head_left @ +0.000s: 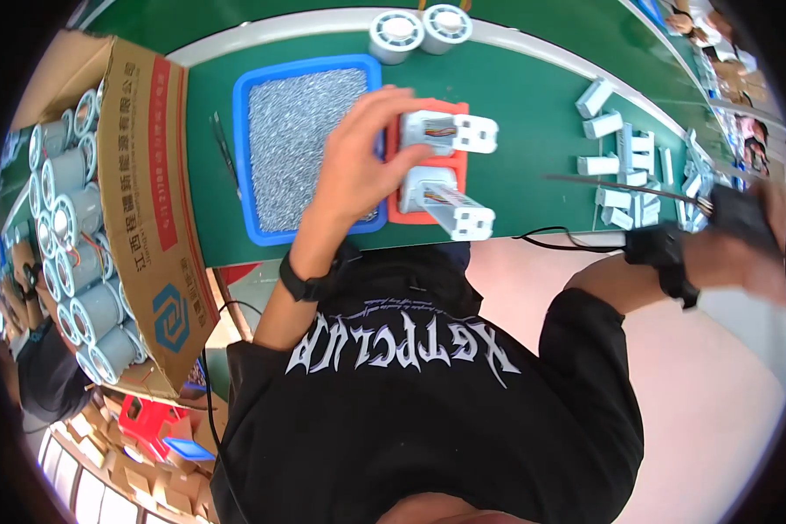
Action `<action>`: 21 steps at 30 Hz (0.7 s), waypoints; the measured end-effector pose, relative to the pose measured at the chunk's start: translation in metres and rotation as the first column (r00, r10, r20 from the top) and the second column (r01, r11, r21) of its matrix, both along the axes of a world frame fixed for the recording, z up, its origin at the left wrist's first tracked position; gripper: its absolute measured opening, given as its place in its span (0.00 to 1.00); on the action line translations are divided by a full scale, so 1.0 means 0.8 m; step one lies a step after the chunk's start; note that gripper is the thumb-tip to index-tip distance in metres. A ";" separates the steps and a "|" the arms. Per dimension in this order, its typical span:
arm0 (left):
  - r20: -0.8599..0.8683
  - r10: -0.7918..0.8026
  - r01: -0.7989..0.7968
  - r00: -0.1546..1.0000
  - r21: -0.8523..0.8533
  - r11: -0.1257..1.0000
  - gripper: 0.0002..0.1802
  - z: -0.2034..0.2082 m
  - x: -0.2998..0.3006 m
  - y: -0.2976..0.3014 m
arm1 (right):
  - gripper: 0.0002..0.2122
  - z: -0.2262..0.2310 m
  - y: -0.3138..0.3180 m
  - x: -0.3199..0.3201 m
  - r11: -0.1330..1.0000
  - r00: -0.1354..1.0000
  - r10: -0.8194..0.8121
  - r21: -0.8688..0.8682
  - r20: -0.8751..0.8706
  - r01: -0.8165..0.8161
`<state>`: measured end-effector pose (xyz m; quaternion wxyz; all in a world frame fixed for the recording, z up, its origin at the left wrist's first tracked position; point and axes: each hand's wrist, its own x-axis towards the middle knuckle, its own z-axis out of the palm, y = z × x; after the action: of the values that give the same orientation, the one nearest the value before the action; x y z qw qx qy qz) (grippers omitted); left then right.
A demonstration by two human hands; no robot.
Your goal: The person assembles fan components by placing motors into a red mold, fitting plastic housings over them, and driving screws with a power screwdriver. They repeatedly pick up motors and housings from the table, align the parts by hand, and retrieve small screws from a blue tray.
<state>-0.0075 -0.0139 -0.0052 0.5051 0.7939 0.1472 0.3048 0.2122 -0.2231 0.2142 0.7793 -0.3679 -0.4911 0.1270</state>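
Observation:
My left hand (362, 162) is closed around the upper of two pale grey plastic housings (428, 131), thumb on its near side and fingers over its far side. Coloured wires show inside it. Nearer to me, the second housing (424, 188) stands in the same orange-red holder (408, 217). A white end piece with square holes (476, 134) sticks out to the right of the upper one, and a similar piece (472, 223) from the lower. Off to the far right, my right hand (732, 253) is motion-blurred around a black tool with a long thin shaft (742, 218).
A blue tray (243, 166) full of small metal pieces lies left of the holder, with black tweezers (224, 148) beside it. A cardboard box (148, 262) of grey cylinders stands at the left. Several white plastic parts (598, 164) lie at the right; two round units (396, 35) stand behind.

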 end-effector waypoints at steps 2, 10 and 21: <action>0.054 -0.131 0.122 0.990 0.142 0.982 0.23 0.004 -0.018 0.020 | 0.18 -0.040 -0.004 0.008 0.997 0.815 -0.076 -0.069 -0.575 0.044; -0.168 -0.276 0.322 0.947 0.459 0.828 0.23 0.014 0.000 -0.012 | 0.17 -0.299 0.073 -0.051 0.521 0.917 -0.264 -0.844 -0.299 -0.126; 0.175 -0.126 0.203 0.977 -0.556 0.806 0.22 0.004 0.004 0.010 | 0.18 -0.307 0.075 -0.068 0.460 0.953 -0.204 -0.881 -0.226 -0.111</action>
<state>-0.0047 -0.0060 -0.0022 0.7525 0.5944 0.1291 0.2526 0.1574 -0.1630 -0.0313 0.5422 -0.7082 -0.2187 0.3957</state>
